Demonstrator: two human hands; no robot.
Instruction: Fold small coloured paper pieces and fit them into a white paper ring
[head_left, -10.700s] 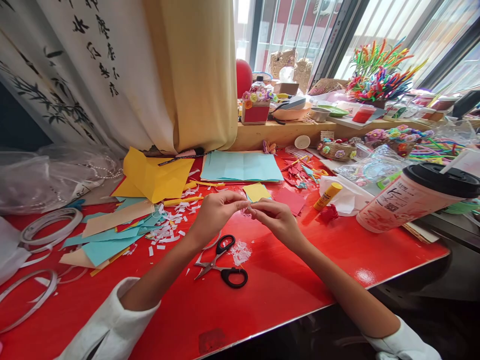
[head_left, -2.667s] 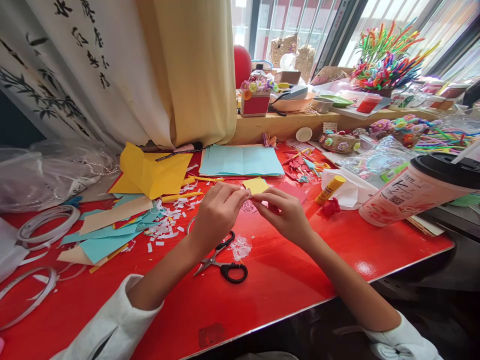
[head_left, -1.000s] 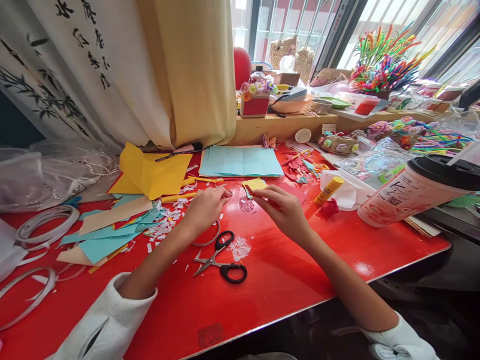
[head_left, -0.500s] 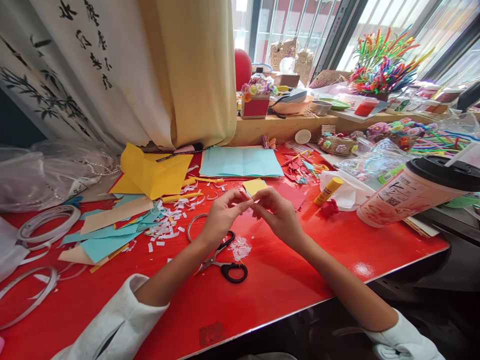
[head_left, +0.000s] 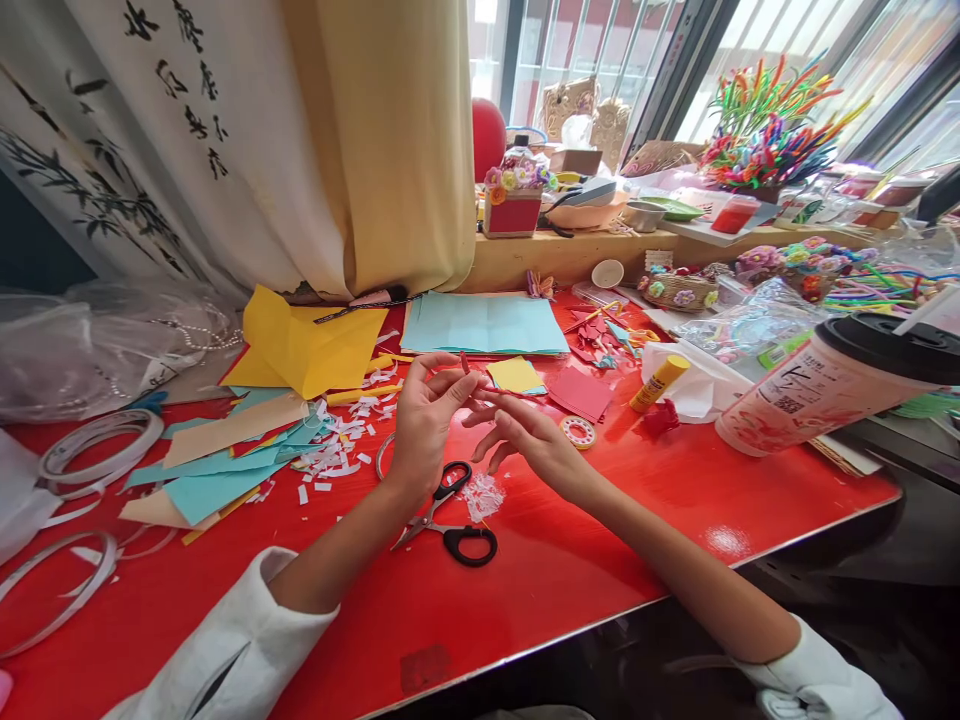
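Pinched between the thumb and fingers of my left hand [head_left: 427, 410] is a small piece of red paper [head_left: 463, 362], whose tip pokes up above the thumb; the rest is hidden. My right hand [head_left: 529, 440] is open beside it, fingers loosely spread and fingertips close to the left fingers; whether they touch the paper I cannot tell. Black-handled scissors [head_left: 448, 530] lie open on the table under my hands. Just beyond the right hand are small yellow paper squares [head_left: 514, 374], red paper squares [head_left: 581, 392] and a roll of tape [head_left: 578, 432].
The red table [head_left: 585, 580] carries white paper scraps [head_left: 337, 440], blue strips [head_left: 225, 490], folded yellow paper [head_left: 315, 345] and blue sheets [head_left: 484, 325]. To the right stand a glue stick [head_left: 660, 383] and a large cup [head_left: 802, 390]. White tape rolls [head_left: 101, 450] lie at left.
My hands, fingertips together before, have drawn slightly apart. The right fingers have spread out and the left hand has turned more upright. The tape roll now shows past my right hand.
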